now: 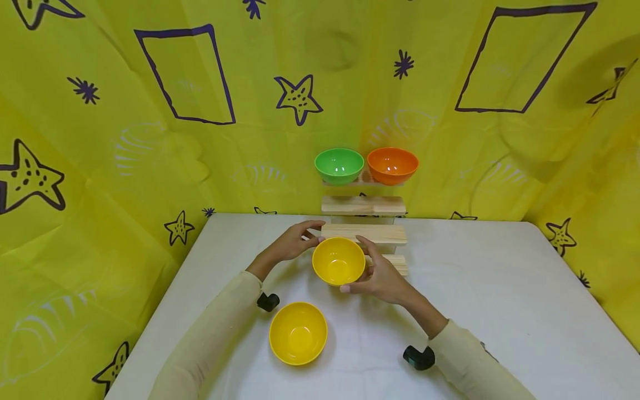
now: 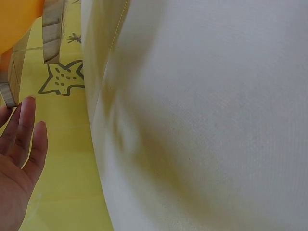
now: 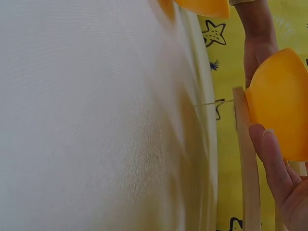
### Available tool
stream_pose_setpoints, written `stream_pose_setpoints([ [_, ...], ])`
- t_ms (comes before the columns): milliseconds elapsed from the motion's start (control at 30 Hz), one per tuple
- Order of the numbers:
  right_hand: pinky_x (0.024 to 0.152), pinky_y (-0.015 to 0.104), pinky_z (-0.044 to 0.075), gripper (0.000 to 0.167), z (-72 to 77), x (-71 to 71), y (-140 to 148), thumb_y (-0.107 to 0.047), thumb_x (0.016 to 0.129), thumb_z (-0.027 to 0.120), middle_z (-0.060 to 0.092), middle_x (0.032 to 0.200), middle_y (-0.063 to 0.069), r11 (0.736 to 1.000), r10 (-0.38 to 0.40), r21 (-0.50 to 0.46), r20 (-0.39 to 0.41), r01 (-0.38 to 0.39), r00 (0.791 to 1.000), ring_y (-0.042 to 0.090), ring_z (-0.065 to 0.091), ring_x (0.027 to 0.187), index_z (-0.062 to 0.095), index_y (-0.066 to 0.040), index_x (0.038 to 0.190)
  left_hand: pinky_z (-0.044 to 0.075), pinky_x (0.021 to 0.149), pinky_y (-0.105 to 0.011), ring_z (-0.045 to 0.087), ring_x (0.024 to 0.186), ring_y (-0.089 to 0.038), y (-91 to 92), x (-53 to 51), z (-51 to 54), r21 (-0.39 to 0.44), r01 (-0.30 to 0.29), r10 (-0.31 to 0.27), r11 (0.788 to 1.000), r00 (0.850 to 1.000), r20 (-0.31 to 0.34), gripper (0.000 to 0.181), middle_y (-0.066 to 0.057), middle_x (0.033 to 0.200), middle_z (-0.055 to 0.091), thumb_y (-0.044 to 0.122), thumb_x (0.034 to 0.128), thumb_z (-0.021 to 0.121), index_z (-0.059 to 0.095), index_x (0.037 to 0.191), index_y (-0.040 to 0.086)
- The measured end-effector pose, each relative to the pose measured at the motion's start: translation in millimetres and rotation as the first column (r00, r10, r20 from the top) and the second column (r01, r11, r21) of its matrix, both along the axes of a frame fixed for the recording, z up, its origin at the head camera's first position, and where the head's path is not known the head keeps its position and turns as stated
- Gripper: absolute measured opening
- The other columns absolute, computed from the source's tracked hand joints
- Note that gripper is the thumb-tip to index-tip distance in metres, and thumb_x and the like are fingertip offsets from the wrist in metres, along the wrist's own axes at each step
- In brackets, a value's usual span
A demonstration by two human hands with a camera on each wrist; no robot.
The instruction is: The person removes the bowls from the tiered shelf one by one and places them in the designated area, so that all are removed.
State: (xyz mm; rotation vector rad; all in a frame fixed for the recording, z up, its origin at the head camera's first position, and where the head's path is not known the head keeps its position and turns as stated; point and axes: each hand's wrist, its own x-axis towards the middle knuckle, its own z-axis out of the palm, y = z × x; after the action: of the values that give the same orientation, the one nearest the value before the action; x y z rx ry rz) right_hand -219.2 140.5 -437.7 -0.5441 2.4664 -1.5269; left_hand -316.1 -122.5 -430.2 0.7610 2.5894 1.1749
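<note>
A yellow bowl is at the lower steps of a wooden stand. My right hand holds its right side, thumb at the near edge and fingers round the far side. To the bowl's left is my left hand, its fingers loosely extended by the end of a step; whether it touches the bowl is unclear. Nearer the camera, a second yellow bowl rests on the white table.
On the stand's top step sit a green bowl and an orange bowl, side by side. Behind the table hangs a yellow curtain with starfish drawings, which also runs along both sides.
</note>
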Motion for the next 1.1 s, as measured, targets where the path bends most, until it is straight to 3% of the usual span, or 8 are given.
stream_pose_setpoints([
  [133, 0.097, 0.047, 0.052, 0.122, 0.2, 0.2, -3.3, -0.046, 0.072, 0.09, 0.028, 0.161, 0.02, 0.999, -0.015, 0.033, -0.024, 0.016, 1.0, 0.037, 0.057, 0.122, 0.013, -0.018, 0.161, 0.057, 0.092, -0.038, 0.064, 0.118, -0.029, -0.2, 0.0, 0.2, -0.001, 0.001, -0.001, 1.0, 1.0, 0.001, 0.052, -0.011, 0.146, 0.054, 0.029, 0.1028, 0.059, 0.047, 0.15, 0.011],
  [267, 0.112, 0.064, 0.034, 0.125, 0.0, 0.2, -6.6, -0.047, 0.07, 0.091, 0.029, 0.162, 0.018, 0.999, -0.025, 0.042, -0.04, 0.027, 0.999, 0.043, 0.039, 0.143, 0.012, -0.018, 0.162, 0.056, 0.092, -0.039, 0.064, 0.118, -0.028, -0.3, -0.4, 0.0, 0.0, 0.0, 0.0, 1.0, 1.0, 0.002, 0.052, -0.01, 0.147, 0.053, 0.029, 0.1029, 0.059, 0.047, 0.15, 0.011],
  [400, 0.115, 0.066, 0.027, 0.126, -0.7, 0.6, -8.9, -0.046, 0.068, 0.092, 0.036, 0.158, 0.017, 0.999, -0.03, 0.033, -0.037, 0.031, 0.999, 0.039, 0.043, 0.14, 0.012, -0.018, 0.162, 0.056, 0.093, -0.039, 0.064, 0.118, -0.028, -0.1, -0.7, -0.3, -0.001, -0.003, 0.003, 1.0, 1.0, 0.003, 0.052, -0.009, 0.149, 0.053, 0.029, 0.1028, 0.06, 0.047, 0.15, 0.011],
  [667, 0.113, 0.059, 0.036, 0.125, -3.6, 1.2, -13.5, -0.042, 0.068, 0.093, 0.044, 0.152, 0.013, 0.999, -0.048, 0.0, -0.037, 0.048, 0.998, 0.033, 0.052, 0.13, 0.014, -0.018, 0.161, 0.057, 0.092, -0.038, 0.064, 0.117, -0.028, 0.2, -1.3, -1.0, 0.011, -0.001, 0.001, 1.0, 1.0, 0.008, 0.052, -0.011, 0.145, 0.055, 0.028, 0.1023, 0.061, 0.047, 0.149, 0.011],
  [1100, 0.11, 0.055, 0.041, 0.116, -8.1, 0.0, -15.7, -0.04, 0.073, 0.09, 0.042, 0.153, 0.014, 0.999, -0.048, -0.025, -0.033, 0.047, 0.998, 0.033, 0.054, 0.127, 0.017, -0.015, 0.16, 0.057, 0.09, -0.037, 0.065, 0.116, -0.028, -0.2, -2.2, -1.5, 0.017, 0.002, -0.002, 1.0, 1.0, 0.005, 0.051, -0.013, 0.142, 0.056, 0.026, 0.1024, 0.061, 0.048, 0.149, 0.01],
])
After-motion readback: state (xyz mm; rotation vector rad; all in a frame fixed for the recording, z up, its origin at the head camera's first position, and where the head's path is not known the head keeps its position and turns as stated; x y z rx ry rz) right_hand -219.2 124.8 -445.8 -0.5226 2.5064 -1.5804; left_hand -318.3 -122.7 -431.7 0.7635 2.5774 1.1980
